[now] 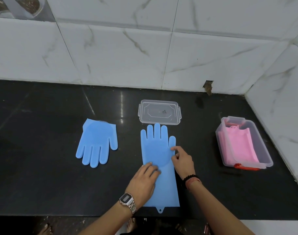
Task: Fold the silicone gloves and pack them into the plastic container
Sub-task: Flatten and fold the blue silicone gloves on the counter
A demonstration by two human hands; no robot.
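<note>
A blue silicone glove (157,146) lies flat and full length in the middle of the black counter, fingers pointing toward the wall. My left hand (143,180) rests with its fingers pressing on the glove's left side at the palm. My right hand (183,161) touches the glove's right edge below the thumb, its fingers lightly bent. A second blue glove (97,143) lies folded to the left, fingers toward me. A clear plastic container (243,143) at the right holds folded pink gloves. Its clear lid (160,111) lies just beyond the flat glove's fingertips.
The black counter (43,175) meets a white marble-tiled wall at the back and at the right. The counter's front edge runs just below the flat glove's cuff. Bare feet show on the floor below.
</note>
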